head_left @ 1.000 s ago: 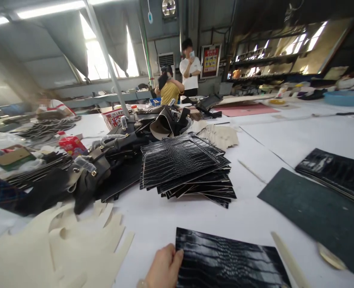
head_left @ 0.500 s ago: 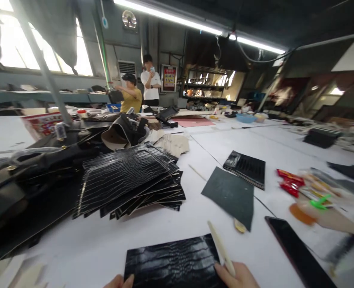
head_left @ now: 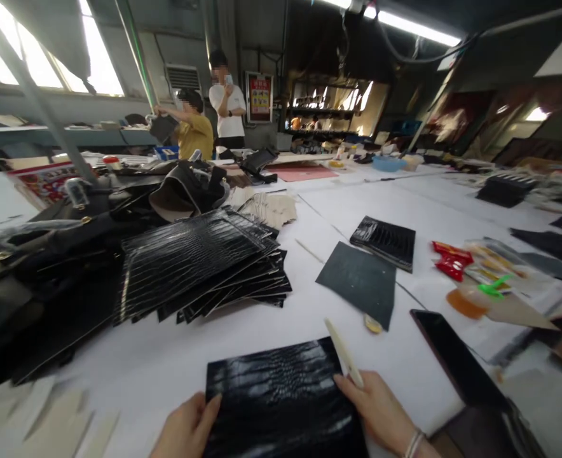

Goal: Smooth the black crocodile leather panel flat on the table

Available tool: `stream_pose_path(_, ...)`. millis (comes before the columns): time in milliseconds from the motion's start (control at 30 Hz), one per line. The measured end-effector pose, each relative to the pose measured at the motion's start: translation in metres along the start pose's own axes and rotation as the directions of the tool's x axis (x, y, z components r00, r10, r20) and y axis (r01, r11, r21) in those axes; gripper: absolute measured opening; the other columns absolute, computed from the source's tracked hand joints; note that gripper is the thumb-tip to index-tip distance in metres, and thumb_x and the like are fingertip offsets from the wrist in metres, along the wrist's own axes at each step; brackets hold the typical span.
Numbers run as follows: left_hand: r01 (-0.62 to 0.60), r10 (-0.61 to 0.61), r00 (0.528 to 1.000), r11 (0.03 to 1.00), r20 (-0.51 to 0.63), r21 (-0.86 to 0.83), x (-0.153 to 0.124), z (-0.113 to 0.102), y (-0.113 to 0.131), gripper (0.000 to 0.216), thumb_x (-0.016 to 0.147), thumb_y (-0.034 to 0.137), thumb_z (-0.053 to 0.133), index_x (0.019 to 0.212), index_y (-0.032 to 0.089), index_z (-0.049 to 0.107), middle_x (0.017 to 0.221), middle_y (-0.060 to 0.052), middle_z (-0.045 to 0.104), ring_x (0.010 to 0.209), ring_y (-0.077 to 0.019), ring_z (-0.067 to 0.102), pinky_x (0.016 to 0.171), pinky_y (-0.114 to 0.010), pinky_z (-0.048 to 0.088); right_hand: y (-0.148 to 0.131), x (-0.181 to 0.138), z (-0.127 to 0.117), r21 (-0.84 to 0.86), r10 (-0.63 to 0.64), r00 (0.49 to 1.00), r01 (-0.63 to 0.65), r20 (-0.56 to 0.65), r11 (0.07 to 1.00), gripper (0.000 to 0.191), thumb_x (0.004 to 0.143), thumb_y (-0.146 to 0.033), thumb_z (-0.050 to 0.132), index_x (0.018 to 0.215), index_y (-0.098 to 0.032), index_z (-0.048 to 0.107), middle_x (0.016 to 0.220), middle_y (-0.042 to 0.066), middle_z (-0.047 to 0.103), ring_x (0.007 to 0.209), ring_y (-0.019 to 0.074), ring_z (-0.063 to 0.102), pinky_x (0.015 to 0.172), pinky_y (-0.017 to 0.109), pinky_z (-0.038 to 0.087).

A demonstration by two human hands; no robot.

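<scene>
A glossy black crocodile-pattern leather panel (head_left: 281, 397) lies flat on the white table (head_left: 243, 346) right in front of me. My left hand (head_left: 188, 427) rests on its left edge, thumb on top. At the panel's right edge my right hand (head_left: 381, 410) holds a cream bone folder (head_left: 342, 351), which points up and away across the panel's far right corner.
A fanned stack of matching black panels (head_left: 199, 264) sits behind, with dark bags (head_left: 56, 254) at left. A grey-green mat (head_left: 360, 280), a smaller black stack (head_left: 384, 238), a dark phone (head_left: 455, 359) and snack packets (head_left: 450, 259) lie right. Two people (head_left: 212, 117) stand far back.
The view has swung right and dipped slightly. Both hands have come further into view, the left thumb now on the panel's left edge and the right hand with the bone folder at its right edge.
</scene>
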State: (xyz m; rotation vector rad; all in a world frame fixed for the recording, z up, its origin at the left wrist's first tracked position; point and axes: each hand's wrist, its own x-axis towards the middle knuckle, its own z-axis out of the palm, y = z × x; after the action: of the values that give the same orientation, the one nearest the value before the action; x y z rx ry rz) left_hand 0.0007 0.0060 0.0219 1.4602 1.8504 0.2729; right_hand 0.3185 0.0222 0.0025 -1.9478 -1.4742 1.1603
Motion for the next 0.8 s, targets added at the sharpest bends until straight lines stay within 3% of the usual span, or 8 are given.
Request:
stream_pose_path(67, 0.074, -0.082, 0.981, 0.996, 0.178, 0.05, -0.006, -0.007, 0.011, 0.038, 0.089, 0.04, 0.014, 0.075, 0.021, 0.043, 0.04, 0.002, 0.051, 0.041, -0.0192, 0.057, 0.038, -0.025, 0.042, -0.002, -0.002, -0.002, -0.002, -0.004, 0.999, 0.004, 0.046, 1.0, 0.04, 0.075, -0.054, 0.043, 0.054, -0.019, 0.045, 0.05, -0.001, 0.044, 0.054, 0.0142, 0.041, 0.051, 0.027, 0.032)
stream_pose_path(133, 0.081, -0.1, 0.976, 0.991, 0.194, 0.107, -0.008, -0.014, 0.016, 0.037, 0.089, 0.041, 0.018, 0.075, 0.02, 0.045, 0.04, 0.002, 0.052, 0.038, -0.0181, 0.056, 0.037, -0.024, 0.041, -0.002, -0.002, -0.003, -0.011, 0.037, 0.995, -0.036, 0.09, 0.999, 0.04, 0.075, -0.055, 0.043, 0.056, -0.02, 0.045, 0.046, -0.002, 0.042, 0.045, 0.0129, 0.039, 0.044, 0.026, 0.029)
stream_pose_path(267, 0.032, -0.04, 0.999, 0.946, 0.017, 0.322, -0.015, -0.033, 0.023, 0.038, 0.084, 0.048, 0.039, 0.063, 0.018, 0.05, 0.055, -0.007, 0.061, 0.058, -0.0233, 0.063, 0.058, -0.032, 0.047, -0.005, -0.005, -0.004, -0.016, 0.094, 0.985, -0.092, 0.147, 0.996, 0.039, 0.076, -0.056, 0.041, 0.056, -0.022, 0.043, 0.036, -0.005, 0.035, 0.03, 0.0115, 0.032, 0.034, 0.026, 0.019)
stream_pose_path(367, -0.026, 0.091, 0.988, 0.896, -0.126, 0.444, -0.024, -0.035, 0.039, 0.023, 0.084, 0.037, 0.044, 0.079, 0.017, 0.055, 0.079, -0.01, 0.065, 0.079, -0.0289, 0.063, 0.07, -0.04, 0.046, -0.011, -0.009, -0.005, -0.017, 0.036, 0.994, -0.034, 0.101, 0.999, 0.039, 0.076, -0.053, 0.043, 0.054, -0.021, 0.046, 0.038, -0.003, 0.04, 0.033, 0.0112, 0.035, 0.036, 0.025, 0.023)
stream_pose_path(467, -0.233, 0.327, 0.936, 0.85, -0.127, 0.472, -0.025, -0.016, 0.061, 0.024, 0.09, 0.029, 0.033, 0.097, 0.02, 0.054, 0.101, -0.008, 0.063, 0.097, -0.0252, 0.058, 0.08, -0.039, 0.046, -0.014, -0.01, -0.005, -0.042, -0.016, 1.0, 0.017, 0.025, 0.999, 0.037, 0.076, -0.047, 0.045, 0.052, -0.019, 0.049, 0.043, -0.001, 0.047, 0.042, 0.0125, 0.042, 0.041, 0.025, 0.028)
stream_pose_path(567, -0.527, 0.613, 0.79, 0.693, -0.016, 0.492, -0.013, 0.022, 0.074, 0.035, 0.091, 0.036, 0.032, 0.12, 0.022, 0.047, 0.133, -0.005, 0.046, 0.127, -0.0227, 0.034, 0.105, -0.043, 0.031, -0.012, -0.008, -0.004, -0.079, -0.039, 0.999, 0.036, -0.033, 0.996, 0.033, 0.077, -0.04, 0.047, 0.054, -0.017, 0.054, 0.05, 0.001, 0.053, 0.052, 0.0141, 0.049, 0.047, 0.024, 0.033)
stream_pose_path(633, -0.623, 0.696, 0.715, 0.598, 0.058, 0.504, -0.001, 0.048, 0.077, 0.048, 0.089, 0.047, 0.034, 0.132, 0.025, 0.036, 0.145, -0.003, 0.029, 0.134, -0.025, 0.019, 0.111, -0.05, 0.019, -0.011, -0.006, -0.003, -0.104, -0.054, 0.997, 0.049, -0.046, 0.993, 0.031, 0.077, -0.037, 0.047, 0.058, -0.015, 0.059, 0.054, 0.002, 0.057, 0.056, 0.0146, 0.052, 0.05, 0.023, 0.034)
stream_pose_path(800, -0.633, 0.696, 0.711, 0.572, 0.099, 0.522, 0.016, 0.082, 0.07, 0.065, 0.084, 0.063, 0.028, 0.138, 0.03, 0.014, 0.148, -0.004, 0.012, 0.135, -0.0317, 0.009, 0.107, -0.063, 0.015, -0.011, -0.006, -0.002, -0.193, -0.074, 0.996, 0.065, -0.041, 0.979, 0.032, 0.082, -0.035, 0.045, 0.069, -0.013, 0.065, 0.06, 0.003, 0.063, 0.056, 0.0149, 0.055, 0.05, 0.023, 0.036)
